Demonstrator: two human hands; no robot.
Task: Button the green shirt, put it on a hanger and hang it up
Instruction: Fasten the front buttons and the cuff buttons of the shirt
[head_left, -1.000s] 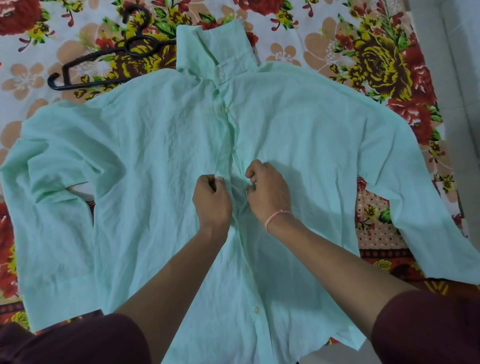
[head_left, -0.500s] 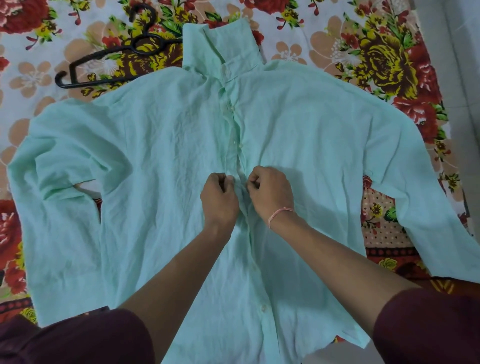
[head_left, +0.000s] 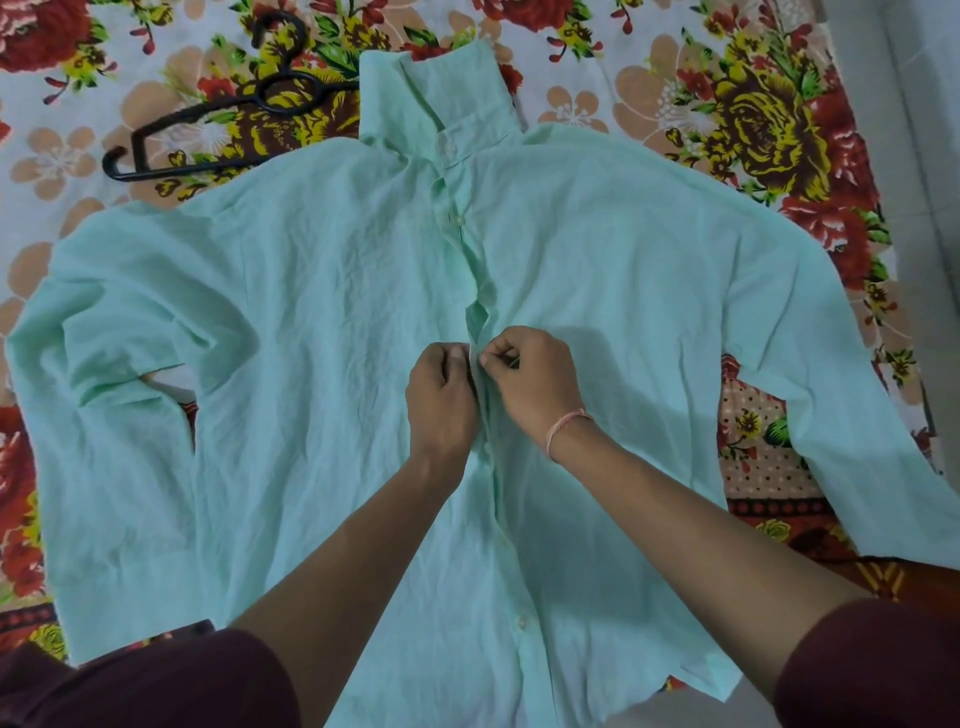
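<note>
Green shirt (head_left: 311, 364) of thin, crinkled cotton lies front-up and spread wide on a flowered bedsheet (head_left: 753, 104), collar (head_left: 441, 88) at the far end. Take its button placket (head_left: 480, 291) as the mark. Well to the left of the placket, up beside the collar, lies a black plastic hanger (head_left: 208, 109), one arm running under the shirt's shoulder. Just left of the placket, about halfway down, the left hand (head_left: 441, 400) has its fingers (head_left: 457, 356) curled, pinching that edge of cloth. Just right of it, the right hand (head_left: 535, 384), a pink thread band (head_left: 563, 426) at the wrist, pinches the facing edge between thumb and forefinger. The two hands nearly touch across the placket.

Buttoning looks to be the step in hand, at a mid-chest button hidden under the fingertips. Above the hands the placket gapes, and a white button (head_left: 459, 221) shows nearer the collar. The next move probably calls for pushing the button through its hole while both edges are held taut, then shifting along the placket.
</note>
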